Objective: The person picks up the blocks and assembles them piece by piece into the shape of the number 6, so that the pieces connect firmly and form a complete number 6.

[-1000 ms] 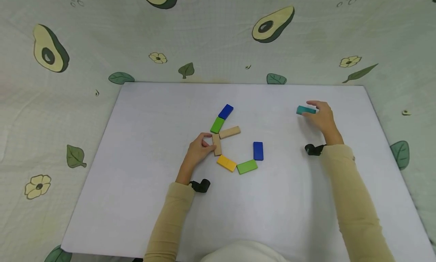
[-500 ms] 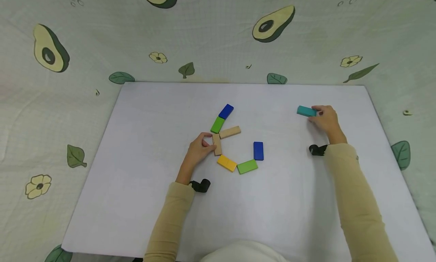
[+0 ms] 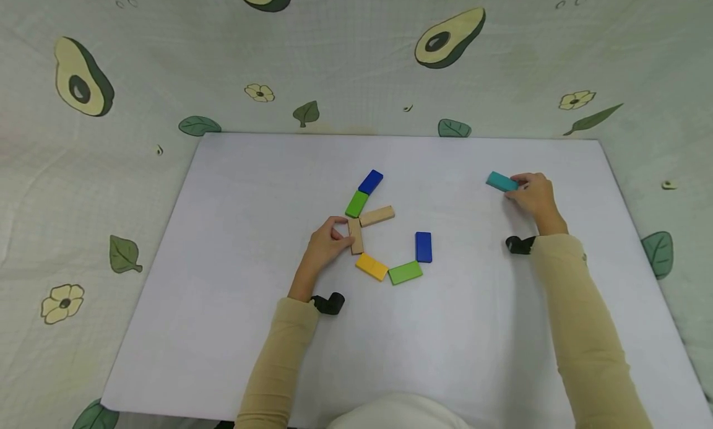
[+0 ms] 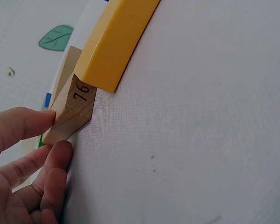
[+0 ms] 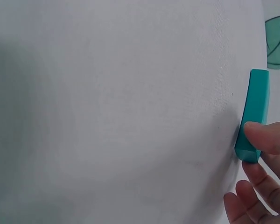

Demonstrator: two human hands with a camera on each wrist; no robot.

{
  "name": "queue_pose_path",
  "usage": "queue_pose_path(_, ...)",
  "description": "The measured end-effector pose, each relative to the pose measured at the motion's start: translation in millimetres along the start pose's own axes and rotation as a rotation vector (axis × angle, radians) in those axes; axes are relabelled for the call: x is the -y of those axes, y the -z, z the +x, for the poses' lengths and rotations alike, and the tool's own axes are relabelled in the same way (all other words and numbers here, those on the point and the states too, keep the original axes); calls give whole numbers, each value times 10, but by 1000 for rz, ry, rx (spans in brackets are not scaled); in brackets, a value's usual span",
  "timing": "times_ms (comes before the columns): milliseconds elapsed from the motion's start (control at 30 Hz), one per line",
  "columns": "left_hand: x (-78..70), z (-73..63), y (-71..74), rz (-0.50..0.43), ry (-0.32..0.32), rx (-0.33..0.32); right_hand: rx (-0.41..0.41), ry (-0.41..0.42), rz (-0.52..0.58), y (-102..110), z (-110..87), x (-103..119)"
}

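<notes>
At the middle of the table, my left hand holds a plain wooden block between thumb and fingers. In the left wrist view this wooden block has a number written on its end and meets a yellow block. To the far right, my right hand pinches the near end of a teal block. From the right wrist view, the thumb lies over the teal block, with a fingertip at its end.
Around the held wooden block, a curved row includes a yellow block, light green block, upright-lying blue block, green block and another blue block. A second wooden block branches inward. The white table meets a patterned cloth.
My right hand has shifted slightly right along the teal block to its right end, and the block has turned a little. My left hand and the row of blocks stay put.
</notes>
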State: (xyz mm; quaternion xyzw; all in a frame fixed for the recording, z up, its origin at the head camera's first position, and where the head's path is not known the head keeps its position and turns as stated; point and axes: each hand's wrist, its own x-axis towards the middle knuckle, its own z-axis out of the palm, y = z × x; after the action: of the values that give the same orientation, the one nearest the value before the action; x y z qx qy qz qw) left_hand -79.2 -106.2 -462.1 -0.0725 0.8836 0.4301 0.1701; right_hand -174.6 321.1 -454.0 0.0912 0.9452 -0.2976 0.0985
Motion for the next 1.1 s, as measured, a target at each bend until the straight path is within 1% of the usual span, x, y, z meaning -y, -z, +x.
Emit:
queue_pose_path(333, 13, 18, -13, -2, 9, -2, -11, -6, 16, -9, -51, 37)
queue_pose_path(600, 23, 22, -12, 0, 8, -1, -43, 21, 58, -82, -145, 168)
queue_pose_path(833, 16, 17, -12, -3, -2, -2, -36, 22, 81, -193, -332, 344)
queue_pose_path(1100, 35, 15, -18, -2, -15, -6, -12, 53, 106, -351, -580, 558)
